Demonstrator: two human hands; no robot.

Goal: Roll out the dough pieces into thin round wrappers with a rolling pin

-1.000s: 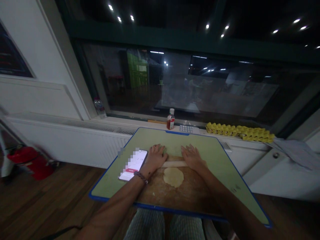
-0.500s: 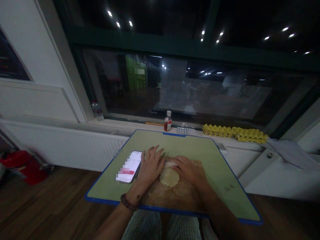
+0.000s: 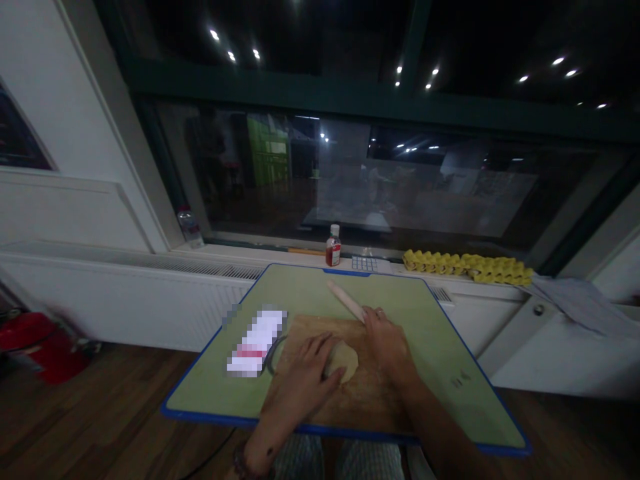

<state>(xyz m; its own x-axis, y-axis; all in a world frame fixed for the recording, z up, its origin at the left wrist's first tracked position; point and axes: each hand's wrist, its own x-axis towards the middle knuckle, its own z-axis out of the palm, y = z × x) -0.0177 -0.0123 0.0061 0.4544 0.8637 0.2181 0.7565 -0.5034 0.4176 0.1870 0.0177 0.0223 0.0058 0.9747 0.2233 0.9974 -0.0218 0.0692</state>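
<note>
A flat, round piece of dough (image 3: 349, 360) lies on a wooden board (image 3: 350, 407) at the table's near side. My left hand (image 3: 313, 367) rests over the dough's left edge, its fingers stretched out and the thumb on the near side. To the right, my right hand (image 3: 387, 340) is closed around the near end of a pale rolling pin (image 3: 345, 299). The pin points away to the far left, past the board's far edge. Left of the board lies a lit phone (image 3: 257, 343), partly blurred out.
The green table (image 3: 450, 400) has a blue rim. Behind it, the window sill carries a small bottle (image 3: 333, 247), yellow egg trays (image 3: 467, 265) and a water bottle (image 3: 190, 227). A red bucket-like container (image 3: 43, 347) stands on the floor at left.
Both hands were on the rolling pin across the dough. The left hand has let go and come nearer onto the dough; the right has swung the pin off to the far side.
</note>
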